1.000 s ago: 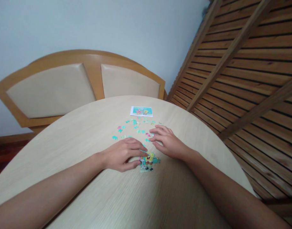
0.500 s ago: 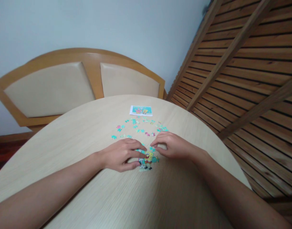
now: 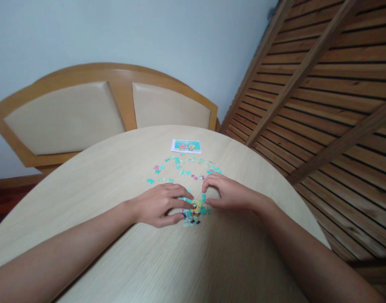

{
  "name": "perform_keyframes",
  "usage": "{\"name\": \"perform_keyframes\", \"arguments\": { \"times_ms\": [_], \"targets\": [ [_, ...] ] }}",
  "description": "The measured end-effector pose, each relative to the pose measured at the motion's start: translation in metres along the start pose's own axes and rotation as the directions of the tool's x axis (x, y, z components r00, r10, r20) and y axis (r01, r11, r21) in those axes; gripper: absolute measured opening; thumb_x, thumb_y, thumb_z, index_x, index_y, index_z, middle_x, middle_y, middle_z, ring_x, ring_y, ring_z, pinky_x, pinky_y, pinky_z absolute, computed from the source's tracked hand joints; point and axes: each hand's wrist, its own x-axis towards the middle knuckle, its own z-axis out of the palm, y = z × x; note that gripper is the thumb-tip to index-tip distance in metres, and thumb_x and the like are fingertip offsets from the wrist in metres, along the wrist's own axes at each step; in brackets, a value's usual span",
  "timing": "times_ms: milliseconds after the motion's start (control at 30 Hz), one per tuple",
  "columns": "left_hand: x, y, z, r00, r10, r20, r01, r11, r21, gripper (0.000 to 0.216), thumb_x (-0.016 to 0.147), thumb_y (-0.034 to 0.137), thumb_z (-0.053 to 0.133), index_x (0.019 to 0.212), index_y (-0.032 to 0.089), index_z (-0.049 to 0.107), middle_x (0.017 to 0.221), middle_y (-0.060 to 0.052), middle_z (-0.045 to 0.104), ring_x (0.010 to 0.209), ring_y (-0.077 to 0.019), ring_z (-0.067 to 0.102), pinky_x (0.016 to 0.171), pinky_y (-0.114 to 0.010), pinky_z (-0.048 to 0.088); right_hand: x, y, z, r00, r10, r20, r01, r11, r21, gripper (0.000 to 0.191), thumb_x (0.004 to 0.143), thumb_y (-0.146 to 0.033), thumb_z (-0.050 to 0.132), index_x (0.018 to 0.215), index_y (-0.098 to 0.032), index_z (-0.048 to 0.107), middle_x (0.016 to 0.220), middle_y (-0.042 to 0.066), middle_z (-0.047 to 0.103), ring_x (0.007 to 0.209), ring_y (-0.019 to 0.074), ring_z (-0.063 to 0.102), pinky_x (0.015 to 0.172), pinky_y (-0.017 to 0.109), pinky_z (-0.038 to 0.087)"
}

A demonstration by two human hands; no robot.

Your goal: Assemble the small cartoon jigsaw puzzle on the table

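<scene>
A small joined patch of jigsaw puzzle [image 3: 195, 211], yellow and teal, lies on the round pale wooden table [image 3: 123, 168]. My left hand [image 3: 159, 204] rests on the patch's left side, fingers curved and pressing it down. My right hand [image 3: 226, 193] sits just right of the patch, thumb and forefinger pinched on a small teal puzzle piece [image 3: 203, 196] at its upper right edge. Several loose teal and pink pieces [image 3: 180, 170] are scattered beyond both hands.
A small reference picture card [image 3: 186, 146] lies at the far side of the table. Behind the table stands a wooden bench back with beige padded panels [image 3: 85, 113]. A slatted wooden wall [image 3: 322, 105] runs along the right.
My right hand drew back from the loose pieces toward the joined patch and closed into a pinch on a teal piece. My left hand stayed on the patch.
</scene>
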Motion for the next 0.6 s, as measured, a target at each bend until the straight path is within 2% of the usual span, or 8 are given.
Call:
{"name": "perform_keyframes", "arguments": {
  "times_ms": [133,333,600],
  "targets": [
    [0.0000,0.0000,-0.0005,1.000,0.000,0.007,0.000,1.000,0.000,0.036,0.097,0.030,0.053,0.131,0.025,0.061,0.129,-0.010,0.065,0.116,-0.0262,0.063,0.102,-0.044,0.050,0.0006,-0.0011,-0.0013,0.999,0.029,0.022,-0.031,0.991,0.127,0.004,0.084,-0.024,0.066,0.087,-0.020,0.067,0.091,0.003,0.071,0.088,0.0192,0.065,0.085,0.033,0.049],
    [-0.0003,0.0004,-0.0009,1.000,-0.006,0.015,0.006,1.000,0.006,0.036,0.096,0.029,0.054,0.131,0.024,0.062,0.130,-0.010,0.065,0.116,-0.0263,0.063,0.102,-0.044,0.050,0.0005,-0.0065,-0.0033,0.996,0.079,0.040,-0.088,0.939,0.331,0.003,0.081,-0.020,0.062,0.081,-0.018,0.065,0.083,0.002,0.071,0.077,0.0154,0.066,0.073,0.027,0.051],
    [-0.0009,-0.0008,0.0008,1.000,-0.003,0.015,0.003,1.000,0.003,0.038,0.096,0.030,0.053,0.133,0.025,0.060,0.130,-0.010,0.065,0.116,-0.0263,0.063,0.102,-0.044,0.050,0.0028,-0.0059,-0.0029,0.993,0.085,0.083,-0.107,0.947,0.304,0.008,0.079,-0.022,0.064,0.083,-0.018,0.069,0.086,0.004,0.074,0.079,0.0172,0.068,0.075,0.028,0.052]
  ]
}}
